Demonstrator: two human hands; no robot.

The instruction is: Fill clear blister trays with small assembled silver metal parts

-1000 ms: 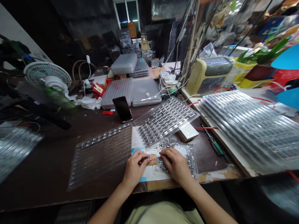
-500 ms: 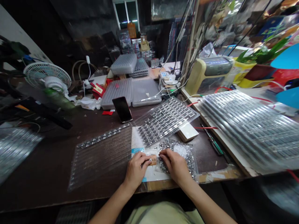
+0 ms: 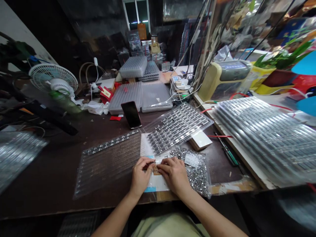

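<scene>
My left hand [image 3: 141, 176] and my right hand [image 3: 174, 175] meet at the front of the table, thumbs and fingers pinched close together. What lies in each pinch is too small and hidden to make out. A small brown block [image 3: 156, 171] shows between the fingertips, above a white and blue sheet [image 3: 151, 189]. Beside my right hand lies a clear bag of small shiny metal parts [image 3: 199, 172]. Behind the hands, a clear ribbed tray [image 3: 180, 128] holds rows of metal parts. Left of them, another clear tray [image 3: 108, 168] has parts only along its far edge.
A phone [image 3: 131, 114] stands propped behind the trays. A white box [image 3: 201, 141] sits partly under the filled tray. Screwdrivers [image 3: 229, 154] lie to the right, beside a raised board with stacked clear trays [image 3: 269, 138]. A fan [image 3: 53, 78] stands at the far left.
My right hand has moved left from the bag of metal parts to my left hand's fingertips. My left hand has shifted slightly left and stays pinched. The whole view has shifted a little.
</scene>
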